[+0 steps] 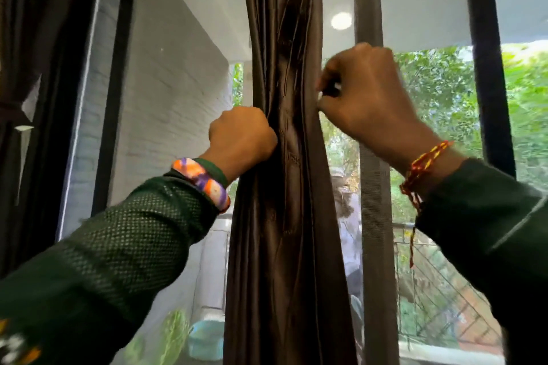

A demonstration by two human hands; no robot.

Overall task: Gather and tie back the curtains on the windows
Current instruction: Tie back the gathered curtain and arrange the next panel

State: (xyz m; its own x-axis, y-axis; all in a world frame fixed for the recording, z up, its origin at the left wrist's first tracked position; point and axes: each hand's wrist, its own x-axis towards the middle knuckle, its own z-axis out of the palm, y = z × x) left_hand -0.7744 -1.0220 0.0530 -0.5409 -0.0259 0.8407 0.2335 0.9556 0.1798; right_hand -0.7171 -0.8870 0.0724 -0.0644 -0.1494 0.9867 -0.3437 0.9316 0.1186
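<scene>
Curtain (284, 157), dark brown and shiny, hangs gathered into a narrow bunch in front of the window frame (486, 68). Left hand (241, 135) clenches its grip on the bunch's left edge, fingers buried in the folds. Right hand (364, 98), slightly above and across the bunch from that grip, pinches the curtain's right edge with curled fingers. Below the left grip sits a colourful wristband (201, 182); a braided thread bracelet (421, 169) circles the right wrist.
</scene>
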